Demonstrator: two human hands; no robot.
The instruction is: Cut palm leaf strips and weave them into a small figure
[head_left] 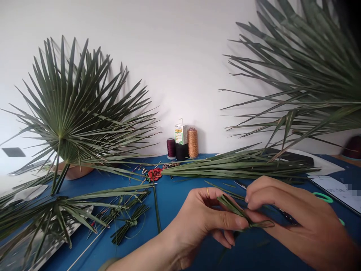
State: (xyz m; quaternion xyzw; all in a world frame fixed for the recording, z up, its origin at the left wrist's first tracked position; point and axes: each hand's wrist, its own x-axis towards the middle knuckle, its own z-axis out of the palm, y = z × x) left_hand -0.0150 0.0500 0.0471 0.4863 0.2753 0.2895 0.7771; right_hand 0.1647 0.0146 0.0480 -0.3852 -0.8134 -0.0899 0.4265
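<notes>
My left hand [210, 214] pinches a small folded bundle of green palm leaf strips [232, 207] between thumb and fingers. A narrow looped strip end [265, 224] sticks out of the bundle to the right, past my left thumb. Close against it, my right hand [299, 218] is curled with its fingertips drawn in, at a thin palm leaf strip [225, 190]. Part of that grip is hidden behind the fingers. On the blue tabletop to the left lies a tied knot of palm leaf [129, 223] with short, fanned ends.
Large fan palm leaves [70, 109] stand at the left, and more palm fronds [304, 75] reach in from the right. A long leaf bundle [220, 165] lies across the back. Behind it are thread spools [193, 143], a small box [180, 134] and a red rose patch [155, 174]. Green-handled scissors [323, 197] lie right.
</notes>
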